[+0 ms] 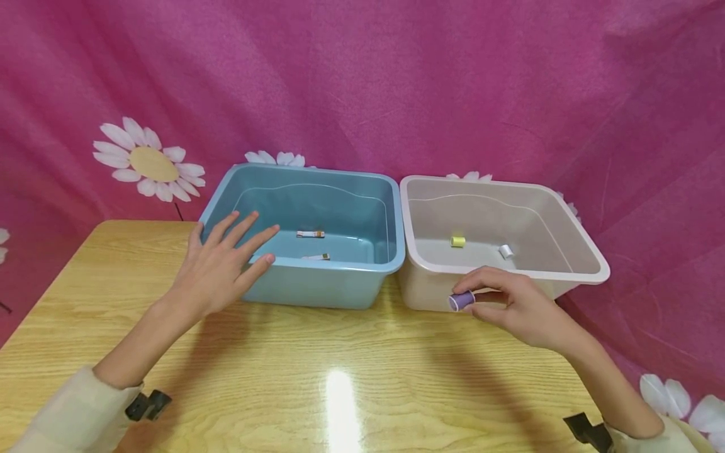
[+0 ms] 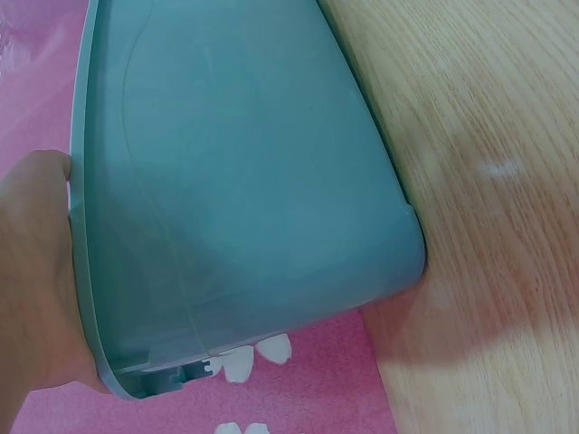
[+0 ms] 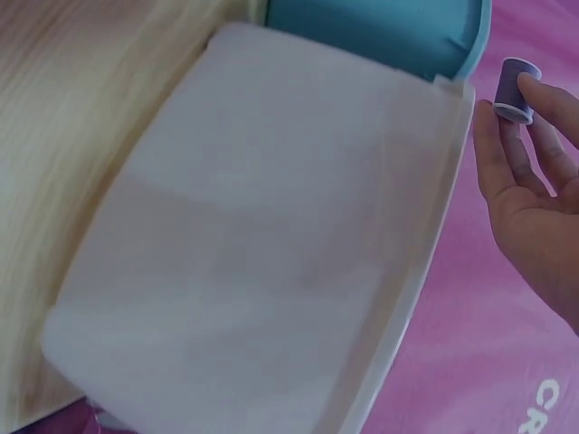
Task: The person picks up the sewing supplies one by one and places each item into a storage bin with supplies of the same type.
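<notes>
My right hand (image 1: 518,308) pinches a purple thread spool (image 1: 462,301) between thumb and fingertips, just before the front rim of the beige bin (image 1: 504,275). In the right wrist view the same purple spool (image 3: 517,90) shows white ends. Inside the beige bin lie a yellow spool (image 1: 457,241) and a white spool (image 1: 506,251). With fingers spread, my left hand (image 1: 218,264) hovers at the front left of the blue bin (image 1: 328,267) and holds nothing. Two small whitish strips, one farther back (image 1: 310,234) and one nearer (image 1: 316,257), lie on the blue bin's floor; their kind is unclear.
Both bins stand side by side at the back of a wooden table (image 1: 272,377). Behind them hangs a pink cloth (image 1: 351,82) with white daisies. A bright light reflection falls on the table's front middle.
</notes>
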Tool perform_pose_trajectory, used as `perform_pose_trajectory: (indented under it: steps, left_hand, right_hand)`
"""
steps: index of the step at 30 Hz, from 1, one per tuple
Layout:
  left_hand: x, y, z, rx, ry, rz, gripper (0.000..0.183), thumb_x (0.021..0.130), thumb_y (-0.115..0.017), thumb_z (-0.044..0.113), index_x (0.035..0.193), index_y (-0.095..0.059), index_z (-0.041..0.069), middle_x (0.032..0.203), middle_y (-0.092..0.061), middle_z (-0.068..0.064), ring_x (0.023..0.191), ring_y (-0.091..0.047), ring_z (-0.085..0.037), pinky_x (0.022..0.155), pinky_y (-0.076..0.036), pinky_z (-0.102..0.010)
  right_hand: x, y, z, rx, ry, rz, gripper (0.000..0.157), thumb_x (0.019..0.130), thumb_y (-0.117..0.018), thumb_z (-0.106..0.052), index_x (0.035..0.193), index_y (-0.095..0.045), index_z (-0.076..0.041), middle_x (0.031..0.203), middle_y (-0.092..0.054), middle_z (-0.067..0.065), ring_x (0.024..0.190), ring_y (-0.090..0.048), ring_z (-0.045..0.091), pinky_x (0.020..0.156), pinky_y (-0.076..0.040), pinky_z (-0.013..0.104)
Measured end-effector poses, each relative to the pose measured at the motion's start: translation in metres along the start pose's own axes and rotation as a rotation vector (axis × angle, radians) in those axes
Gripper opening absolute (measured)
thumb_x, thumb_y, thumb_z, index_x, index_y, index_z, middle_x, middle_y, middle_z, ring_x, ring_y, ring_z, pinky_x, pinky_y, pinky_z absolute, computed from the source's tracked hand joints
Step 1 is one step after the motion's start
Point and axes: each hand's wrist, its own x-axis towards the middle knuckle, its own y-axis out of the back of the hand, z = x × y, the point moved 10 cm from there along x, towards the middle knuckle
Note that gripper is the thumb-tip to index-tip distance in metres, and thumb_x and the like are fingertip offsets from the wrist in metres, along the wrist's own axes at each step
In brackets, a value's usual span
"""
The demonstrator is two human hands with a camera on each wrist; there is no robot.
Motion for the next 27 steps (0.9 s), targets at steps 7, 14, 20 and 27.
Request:
perform_pose_trajectory:
  steps: [7,14,20,27]
  left_hand:
    - [0.001,0.0,0.0,0.001,0.001,-0.007,0.056,0.103,-0.048,0.047,0.153,-0.043,0.024,0.158,-0.034,-0.016,0.143,-0.026,-0.043,0.101,-0.014,-0.08]
    - [0.001,-0.001,-0.001,0.005,0.002,-0.012,0.056,0.103,-0.048,0.047,0.153,-0.043,0.024,0.158,-0.034,-0.016,0.142,-0.026,-0.044,0.101,-0.014,-0.08]
    - [-0.001,-0.002,-0.002,0.004,0.015,-0.018,0.055,0.103,-0.047,0.048,0.153,-0.043,0.025,0.158,-0.034,-0.016,0.143,-0.026,-0.044,0.101,-0.014,-0.08]
    - [0.0,-0.001,-0.001,0.003,0.007,-0.012,0.055,0.103,-0.047,0.048,0.153,-0.043,0.024,0.158,-0.033,-0.016,0.143,-0.025,-0.043,0.101,-0.013,-0.08]
  right_hand:
    - [0.003,0.025,0.006,-0.004,-0.033,0.064,0.03,0.084,-0.067,0.019,0.108,-0.069,0.002,0.103,-0.068,0.009,0.097,-0.068,0.012,0.08,-0.056,0.027]
    - [0.009,0.041,0.013,-0.018,-0.049,0.093,0.026,0.084,-0.066,0.02,0.106,-0.068,0.007,0.102,-0.068,0.005,0.097,-0.067,0.008,0.082,-0.055,0.026]
    - [0.012,0.052,0.027,-0.068,-0.106,0.116,0.022,0.087,-0.067,0.014,0.107,-0.069,0.006,0.101,-0.07,0.008,0.097,-0.068,0.009,0.082,-0.055,0.022]
    - [0.012,0.062,0.039,-0.103,-0.153,0.155,0.022,0.087,-0.069,0.011,0.108,-0.07,0.006,0.099,-0.071,0.005,0.092,-0.068,0.006,0.079,-0.055,0.02]
